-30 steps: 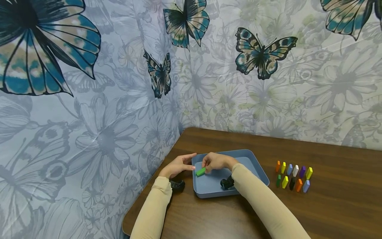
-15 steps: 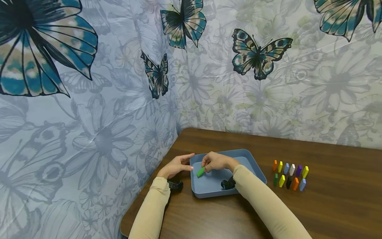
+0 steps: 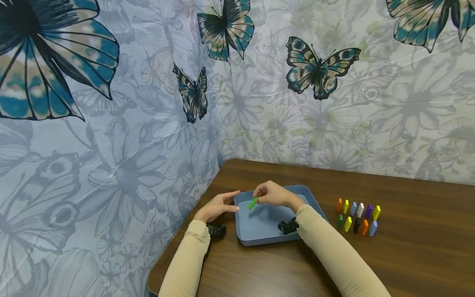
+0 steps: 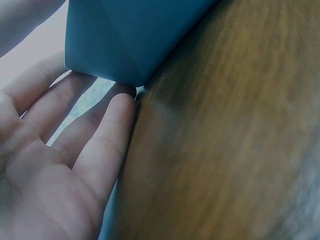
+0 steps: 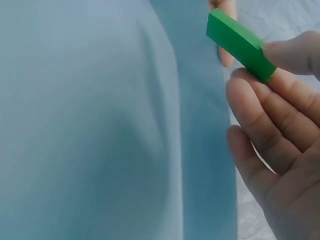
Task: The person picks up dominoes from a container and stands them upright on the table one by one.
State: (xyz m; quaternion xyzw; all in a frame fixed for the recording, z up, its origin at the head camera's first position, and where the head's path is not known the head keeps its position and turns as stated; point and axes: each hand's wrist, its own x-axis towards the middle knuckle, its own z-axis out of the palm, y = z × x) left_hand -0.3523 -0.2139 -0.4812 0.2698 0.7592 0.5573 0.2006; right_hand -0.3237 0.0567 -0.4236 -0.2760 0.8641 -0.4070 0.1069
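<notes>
A green rectangular block (image 3: 252,203) is pinched between thumb and fingers of my right hand (image 3: 273,194), raised over the left part of the blue tray (image 3: 265,240). The right wrist view shows the block (image 5: 235,42) tilted, its lower end at the fingertips. My left hand (image 3: 216,207) is at the tray's left side, fingers extended. Close up in the left wrist view, the left hand's fingers (image 4: 112,130) are against the tray's outer corner (image 4: 120,42), with the palm turned to the camera.
To the right of the tray, two rows of upright coloured blocks (image 3: 356,225) stand on the brown wooden table (image 3: 415,247). Black wrist devices (image 3: 217,231) sit at both wrists. Butterfly-patterned cloth (image 3: 126,173) hangs behind and to the left of the table.
The green block lay low in the tray at the right fingertips; my right hand has lifted and tipped it more upright, moving slightly up and right. My left hand stays at the tray's side.
</notes>
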